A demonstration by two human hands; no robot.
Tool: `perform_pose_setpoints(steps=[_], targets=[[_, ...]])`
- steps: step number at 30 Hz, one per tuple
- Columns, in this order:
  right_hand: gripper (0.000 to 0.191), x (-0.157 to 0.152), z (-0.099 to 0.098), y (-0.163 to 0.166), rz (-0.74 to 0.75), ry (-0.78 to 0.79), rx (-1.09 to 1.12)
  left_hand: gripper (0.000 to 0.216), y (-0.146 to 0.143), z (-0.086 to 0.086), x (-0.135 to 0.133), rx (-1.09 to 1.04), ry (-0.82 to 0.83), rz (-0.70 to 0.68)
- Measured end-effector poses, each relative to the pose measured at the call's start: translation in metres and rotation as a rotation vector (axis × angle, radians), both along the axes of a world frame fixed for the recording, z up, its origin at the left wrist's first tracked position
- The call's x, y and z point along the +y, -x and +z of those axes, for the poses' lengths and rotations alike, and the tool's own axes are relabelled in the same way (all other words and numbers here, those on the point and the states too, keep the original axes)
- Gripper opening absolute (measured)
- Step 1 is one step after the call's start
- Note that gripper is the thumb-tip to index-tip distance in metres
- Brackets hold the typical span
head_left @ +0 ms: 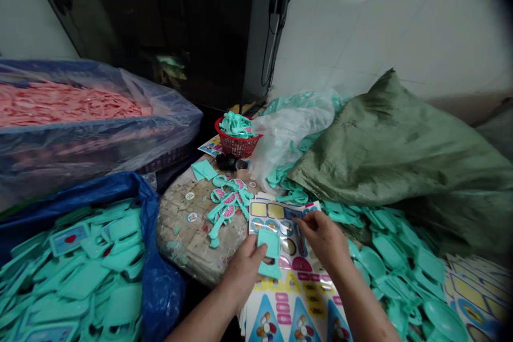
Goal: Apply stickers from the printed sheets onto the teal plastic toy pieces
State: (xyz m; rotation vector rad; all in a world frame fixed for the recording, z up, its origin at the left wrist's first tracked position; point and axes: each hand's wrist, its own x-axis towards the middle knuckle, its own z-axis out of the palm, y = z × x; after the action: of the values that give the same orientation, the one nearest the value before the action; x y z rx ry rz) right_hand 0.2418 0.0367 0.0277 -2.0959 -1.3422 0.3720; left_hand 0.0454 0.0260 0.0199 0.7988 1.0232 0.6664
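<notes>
My left hand (243,268) is closed on a small teal plastic piece (269,252), held over a colourful sticker sheet (298,294) that lies on a stack in front of me. My right hand (323,235) pinches at the upper part of that sheet, thumb and fingers pressed together on a sticker I cannot make out. Beyond the sheet, several teal fan-shaped toys with pink stickers (226,204) lie on a worn round board (185,235).
A blue bag of teal plastic pieces (76,272) sits at left, a clear bag of pink pieces (68,107) behind it. A red basket (236,144) holds teal parts. A green sack (396,155) and loose teal pieces (385,251) lie right. More sticker sheets (476,294) far right.
</notes>
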Motion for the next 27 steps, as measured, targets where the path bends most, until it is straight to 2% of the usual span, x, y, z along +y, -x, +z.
perform_pose_setpoints(steps=[4,8,16,22,27], targets=[[0.025,0.004,-0.005,-0.001,0.012,-0.046,0.198,0.028,-0.001,0.004,-0.001,0.026,-0.025,-0.008],[0.030,0.009,-0.006,-0.008,-0.024,-0.063,0.491,0.025,-0.001,0.008,-0.003,0.071,-0.043,-0.021],[0.039,0.009,0.020,-0.031,0.028,-0.142,0.956,0.025,-0.002,-0.001,0.000,0.078,-0.035,-0.011],[0.037,-0.017,0.036,-0.035,-0.001,-0.218,1.048,0.028,0.000,-0.001,-0.001,-0.021,-0.013,0.003],[0.032,-0.055,0.040,-0.004,0.029,-0.132,0.948,0.026,0.012,0.016,-0.013,-0.433,0.085,-0.016]])
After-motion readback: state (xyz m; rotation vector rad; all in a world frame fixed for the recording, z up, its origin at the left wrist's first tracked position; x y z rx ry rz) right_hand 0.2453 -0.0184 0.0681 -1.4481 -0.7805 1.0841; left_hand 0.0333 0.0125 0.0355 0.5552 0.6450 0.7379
